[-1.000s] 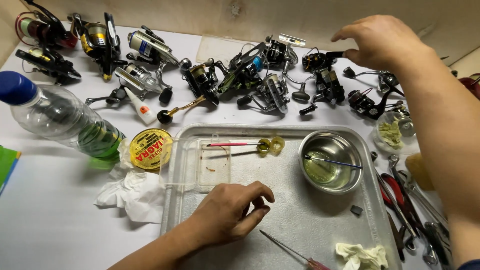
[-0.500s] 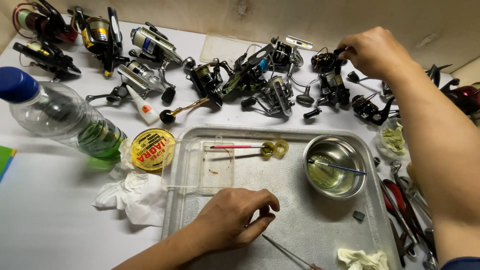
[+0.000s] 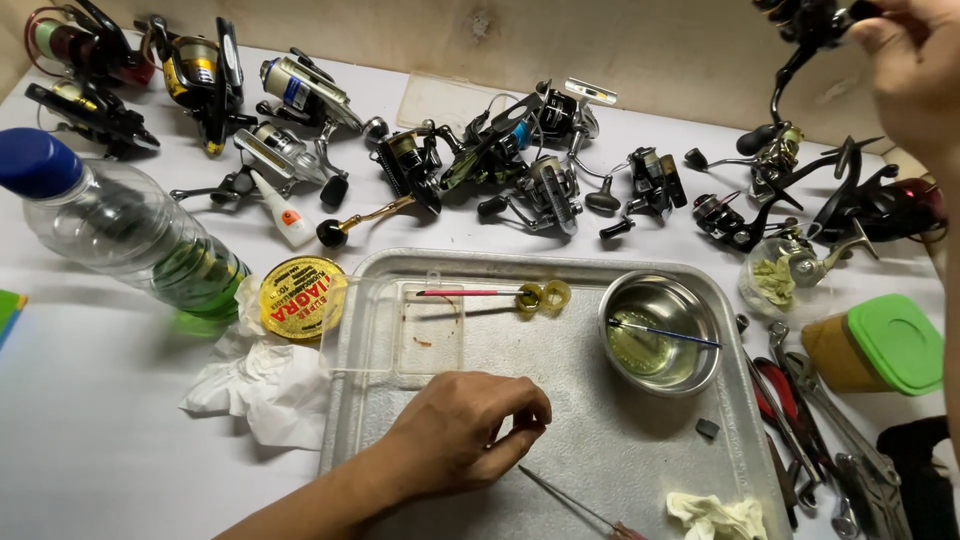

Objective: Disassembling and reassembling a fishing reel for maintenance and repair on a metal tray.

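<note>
Left hand [image 3: 462, 432] fingers are curling loosely, fingertips pinched together, possibly on a small part; the view is too poor to tell. It is resting on the metal tray [image 3: 520, 262]. Right hand [image 3: 915, 70] is grasping a black fishing reel [image 3: 815, 20], raised above the reels [image 3: 520, 160] lying on the table.

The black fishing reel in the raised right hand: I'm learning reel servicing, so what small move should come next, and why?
Probably lower the black fishing reel in the right hand onto the bare metal tray, near the left hand resting there.
</note>
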